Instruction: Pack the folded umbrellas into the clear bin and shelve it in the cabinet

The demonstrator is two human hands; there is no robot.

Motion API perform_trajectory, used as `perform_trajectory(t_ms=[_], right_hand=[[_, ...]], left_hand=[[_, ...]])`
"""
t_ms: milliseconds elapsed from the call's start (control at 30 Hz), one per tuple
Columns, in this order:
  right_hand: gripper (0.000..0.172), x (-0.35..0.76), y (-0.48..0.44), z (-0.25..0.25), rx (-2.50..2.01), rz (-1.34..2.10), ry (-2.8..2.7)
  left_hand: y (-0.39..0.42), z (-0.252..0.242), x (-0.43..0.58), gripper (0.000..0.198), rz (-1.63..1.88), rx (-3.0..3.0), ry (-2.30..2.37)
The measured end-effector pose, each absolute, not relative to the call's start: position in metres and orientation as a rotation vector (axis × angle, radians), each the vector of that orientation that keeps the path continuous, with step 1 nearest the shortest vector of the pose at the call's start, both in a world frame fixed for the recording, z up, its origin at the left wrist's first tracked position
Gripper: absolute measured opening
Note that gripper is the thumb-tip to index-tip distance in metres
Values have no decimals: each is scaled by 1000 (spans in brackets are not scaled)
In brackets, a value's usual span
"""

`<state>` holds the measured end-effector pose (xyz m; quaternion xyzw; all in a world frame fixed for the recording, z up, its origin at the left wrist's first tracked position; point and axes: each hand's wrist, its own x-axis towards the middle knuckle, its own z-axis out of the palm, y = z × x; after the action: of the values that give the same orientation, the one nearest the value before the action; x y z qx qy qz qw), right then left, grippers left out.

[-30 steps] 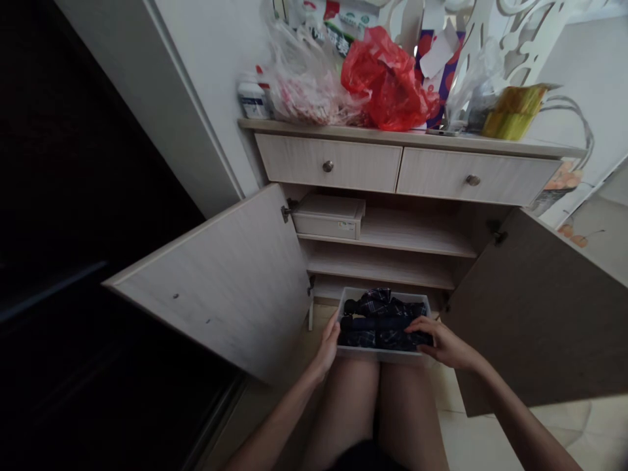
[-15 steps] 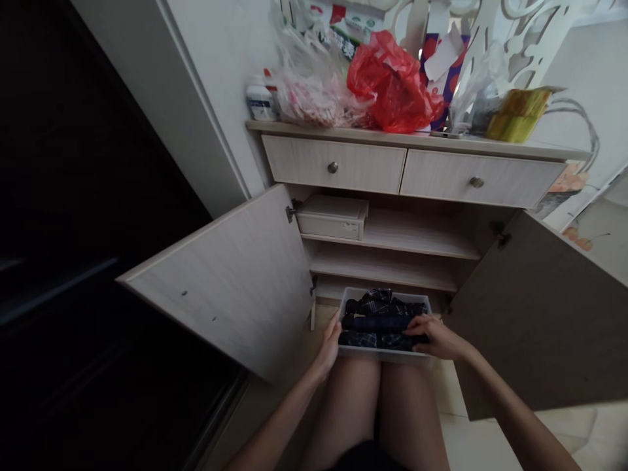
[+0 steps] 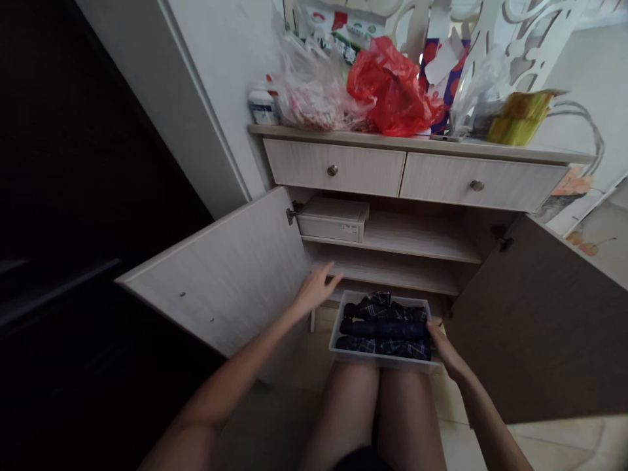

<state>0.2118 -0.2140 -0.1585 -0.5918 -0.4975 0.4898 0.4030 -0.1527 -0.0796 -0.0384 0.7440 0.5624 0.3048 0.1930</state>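
A clear plastic storage box rests on my thighs, in front of the cabinet. Inside lie dark plaid bundles in rows, with black rounded ends at the left; they look like folded umbrellas. My right hand grips the box by its right wall, its fingertips at the rim. Off the box, my left hand is raised in front of the lower shelf, fingers apart and holding nothing. It is near the inner side of the open left cabinet door.
On the upper shelf sits a lidded white box at the left. The open right door stands close to my right arm. Above two shut drawers, the cabinet top bears a red plastic bag, a white bottle and a yellow packet.
My left hand has let go of the storage box's left side and moved up and left. My right hand has left the plaid bundles and shifted to the box's right wall.
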Motion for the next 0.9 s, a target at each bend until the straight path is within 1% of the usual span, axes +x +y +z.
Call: perform_trajectory(t_ms=[67,167,267,333,467,633,733,800,900], right_hand=[[99,207,-216,-152,-1506,1296,-1003],[99,201,-219,-148,-1472,1326,-897],[99,200,-221,-149,-1455,1344,-874],[97,202,-223,-150,-1460,1340,-864],[88,206,-225,-150,-1454,1318,-894],[88,203,-224,-151,-1437,1335,-863],[85,201,-223,-152,-1431,1335,-855],[84,201,-223,-152,-1437,1315,-859],[85,204,-225,-149,-1450,1302,-849]], left_hand=[[-23,1,-145,57,890,2417,1576],[50,35,-125,55,718,2692,1543],[94,40,-104,56,566,2732,1570],[107,34,-95,51,579,2678,1576],[111,22,-78,38,670,2578,1538],[89,13,-37,38,643,2660,1496],[72,13,-6,38,633,2692,1426],[65,19,5,43,718,2610,1428],[66,33,-8,56,959,2360,1605]])
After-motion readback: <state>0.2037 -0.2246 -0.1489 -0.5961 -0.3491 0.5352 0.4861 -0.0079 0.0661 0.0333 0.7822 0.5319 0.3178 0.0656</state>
